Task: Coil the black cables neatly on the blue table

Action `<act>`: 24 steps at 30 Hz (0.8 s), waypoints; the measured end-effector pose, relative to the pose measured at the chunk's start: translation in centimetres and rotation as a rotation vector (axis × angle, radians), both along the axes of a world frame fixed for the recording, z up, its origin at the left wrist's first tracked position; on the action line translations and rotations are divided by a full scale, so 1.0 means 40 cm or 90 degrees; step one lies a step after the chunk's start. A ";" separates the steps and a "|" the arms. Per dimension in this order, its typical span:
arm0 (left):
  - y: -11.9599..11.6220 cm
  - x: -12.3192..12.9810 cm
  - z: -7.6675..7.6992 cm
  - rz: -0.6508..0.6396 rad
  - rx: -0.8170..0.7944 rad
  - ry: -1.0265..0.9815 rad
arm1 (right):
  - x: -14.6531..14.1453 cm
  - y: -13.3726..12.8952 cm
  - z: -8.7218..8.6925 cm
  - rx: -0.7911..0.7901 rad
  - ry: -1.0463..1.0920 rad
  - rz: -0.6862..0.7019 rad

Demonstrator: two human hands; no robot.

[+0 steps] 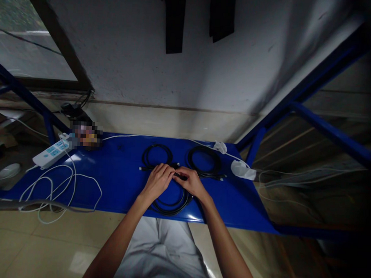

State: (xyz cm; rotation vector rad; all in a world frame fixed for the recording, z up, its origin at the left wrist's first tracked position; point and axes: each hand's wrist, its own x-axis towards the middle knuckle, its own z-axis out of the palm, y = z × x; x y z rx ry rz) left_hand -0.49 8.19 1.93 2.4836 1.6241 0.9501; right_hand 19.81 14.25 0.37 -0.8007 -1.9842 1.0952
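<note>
A coiled black cable (170, 210) lies near the front edge of the blue table (118, 185). At the top of this coil my left hand (159, 179) and my right hand (190, 181) meet, both with fingers closed on a dark part of the cable. Behind my left hand rests a second black coil (146, 155) with a light connector tip at its left. A third black coil (218, 163) sits behind my right hand, its connector ends pointing right. My fingers partly cover the front coil's ends.
A white power strip (54, 151) and loose white cord (74, 187) occupy the table's left side. Crumpled white plastic (243, 170) lies at the right back. Blue frame bars (333, 131) rise at both sides, and a wall (151, 72) stands behind.
</note>
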 end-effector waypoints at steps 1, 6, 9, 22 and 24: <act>-0.002 0.000 0.000 0.003 0.001 -0.002 | 0.000 -0.001 0.002 0.005 0.002 0.002; -0.013 -0.007 0.003 -0.017 -0.006 -0.036 | 0.001 -0.001 0.004 0.019 -0.002 0.012; -0.017 -0.018 0.003 -0.047 -0.024 -0.096 | 0.003 -0.001 0.002 0.023 -0.002 0.018; 0.013 -0.035 -0.003 -0.097 -0.059 -0.199 | 0.005 -0.002 0.003 0.011 0.014 0.026; 0.012 -0.032 0.001 -0.093 -0.063 -0.199 | 0.004 -0.002 0.002 0.004 0.010 0.017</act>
